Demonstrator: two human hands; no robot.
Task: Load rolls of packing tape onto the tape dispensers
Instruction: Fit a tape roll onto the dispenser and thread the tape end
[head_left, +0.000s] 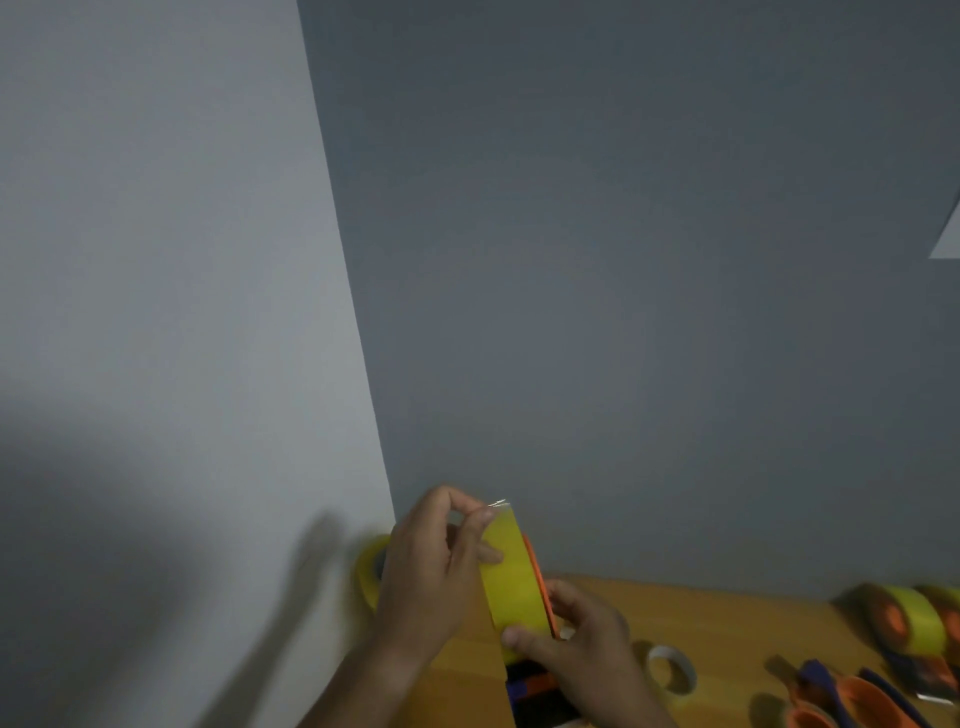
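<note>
A: Yellow, translucent, glossy: the tape roll (511, 577) is raised above the wooden desk (727, 623), low in the frame near the wall corner. It looks seated on the orange hub of a dispenser (540, 675), whose dark body shows below it.

B: Who holds what?

A: The person's left hand (436, 582) has its fingers (480, 525) pinched on the free end of the tape at the roll's top edge, where a pale torn edge sticks up. The right hand (576, 639) is clenched around the dispenser from below, thumb against the roll's lower side.

B: So which step?

A: Probably drawing out the leading end. The next move likely calls for peeling it cleanly and feeding it toward the cutter, which is hidden here.

B: Anything else on the desk?

A: Another yellow roll (371, 569) beside the left wrist, a whitish empty core (672, 670), loaded dispensers (904, 618) at the far right, and orange-and-blue dispensers (841, 696) nearer, blurred.
</note>
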